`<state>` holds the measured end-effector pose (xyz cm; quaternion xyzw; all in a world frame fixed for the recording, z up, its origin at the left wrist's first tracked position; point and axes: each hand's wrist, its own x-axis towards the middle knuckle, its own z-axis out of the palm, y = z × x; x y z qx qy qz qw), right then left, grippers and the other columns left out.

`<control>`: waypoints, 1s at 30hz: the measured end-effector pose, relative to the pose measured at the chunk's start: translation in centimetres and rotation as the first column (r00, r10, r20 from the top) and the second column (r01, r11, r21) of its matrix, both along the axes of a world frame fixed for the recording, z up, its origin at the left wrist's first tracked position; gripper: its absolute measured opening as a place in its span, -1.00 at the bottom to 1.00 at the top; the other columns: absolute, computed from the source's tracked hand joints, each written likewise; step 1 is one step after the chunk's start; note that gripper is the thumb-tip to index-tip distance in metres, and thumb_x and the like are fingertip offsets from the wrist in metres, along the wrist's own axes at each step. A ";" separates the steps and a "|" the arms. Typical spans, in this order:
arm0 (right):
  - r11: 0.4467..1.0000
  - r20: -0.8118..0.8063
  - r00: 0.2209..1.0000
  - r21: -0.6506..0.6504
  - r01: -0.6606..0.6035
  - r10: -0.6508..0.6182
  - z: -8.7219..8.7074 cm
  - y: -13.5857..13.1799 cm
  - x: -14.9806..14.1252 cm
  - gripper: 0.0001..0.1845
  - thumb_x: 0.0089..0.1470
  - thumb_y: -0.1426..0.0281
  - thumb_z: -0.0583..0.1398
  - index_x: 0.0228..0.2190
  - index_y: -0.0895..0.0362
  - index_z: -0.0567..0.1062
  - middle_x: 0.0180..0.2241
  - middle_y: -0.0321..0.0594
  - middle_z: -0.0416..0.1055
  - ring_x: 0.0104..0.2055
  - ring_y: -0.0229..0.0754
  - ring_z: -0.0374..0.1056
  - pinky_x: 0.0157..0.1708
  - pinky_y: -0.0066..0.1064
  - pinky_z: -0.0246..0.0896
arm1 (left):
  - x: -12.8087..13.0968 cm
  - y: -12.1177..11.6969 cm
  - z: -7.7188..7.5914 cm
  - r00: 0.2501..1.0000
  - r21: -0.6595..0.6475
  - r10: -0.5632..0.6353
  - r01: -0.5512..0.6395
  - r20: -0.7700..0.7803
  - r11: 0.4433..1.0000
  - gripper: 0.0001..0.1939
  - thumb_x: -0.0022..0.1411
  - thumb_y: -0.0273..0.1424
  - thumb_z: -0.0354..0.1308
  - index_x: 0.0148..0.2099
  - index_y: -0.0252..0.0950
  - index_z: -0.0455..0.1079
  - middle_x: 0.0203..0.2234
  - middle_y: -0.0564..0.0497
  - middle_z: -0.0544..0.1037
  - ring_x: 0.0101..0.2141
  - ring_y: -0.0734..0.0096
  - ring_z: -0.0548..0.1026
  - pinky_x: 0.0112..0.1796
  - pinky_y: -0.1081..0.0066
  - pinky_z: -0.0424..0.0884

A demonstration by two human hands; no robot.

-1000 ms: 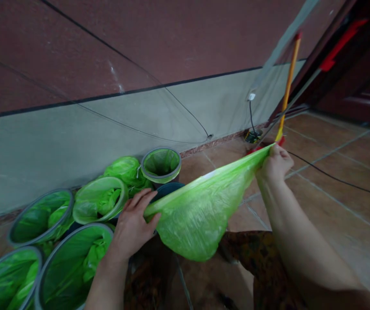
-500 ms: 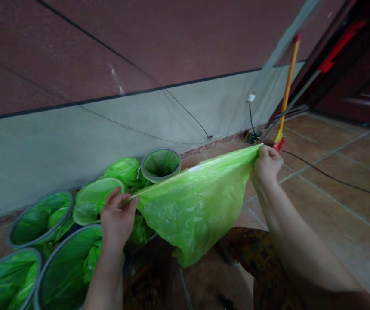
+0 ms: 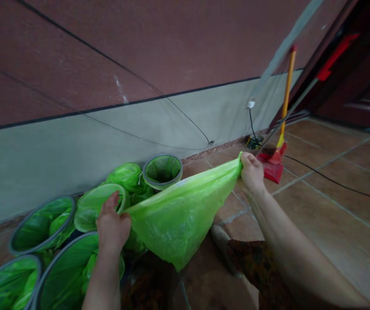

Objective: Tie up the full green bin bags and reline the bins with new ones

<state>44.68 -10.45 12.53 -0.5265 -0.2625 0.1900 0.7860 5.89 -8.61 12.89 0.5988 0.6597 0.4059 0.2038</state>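
A light green plastic garbage bag (image 3: 181,215) hangs between my two hands, its top edge stretched and slanting up to the right. My left hand (image 3: 112,226) pinches the bag's left corner at the thumb, with the other fingers raised and spread. Bunched in the closed fingers of my right hand (image 3: 252,171) is the upper right corner. Behind my left hand stands a trash bin with a pale green rim (image 3: 88,206). Another lined bin (image 3: 163,170) with a grey rim is just beyond the bag's top edge.
Several bins lined with green bags, including a large one (image 3: 70,271), crowd the lower left along the wall (image 3: 75,159). A broom (image 3: 287,94) and a red dustpan (image 3: 270,170) lean at the right. A black cable (image 3: 333,176) crosses the tiled floor.
My right hand has moved left and slightly down, gathering its corner of the bag. The bag's top edge is less taut. My left hand's upper fingers have spread.
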 end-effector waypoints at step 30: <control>0.889 0.568 0.694 -0.176 -0.423 0.443 3.5 -6.4 -10.5 -0.86 0.25 0.29 0.11 -0.32 0.06 0.42 -0.43 -0.30 0.41 -0.39 -0.25 0.34 -0.36 -0.41 0.22 | 6.5 -0.1 -1.2 0.739 -0.385 0.129 0.186 0.661 0.904 -0.84 0.00 -0.35 0.12 -0.35 -0.28 0.45 -0.53 -0.01 0.56 -0.39 0.24 0.56 -0.32 0.30 0.49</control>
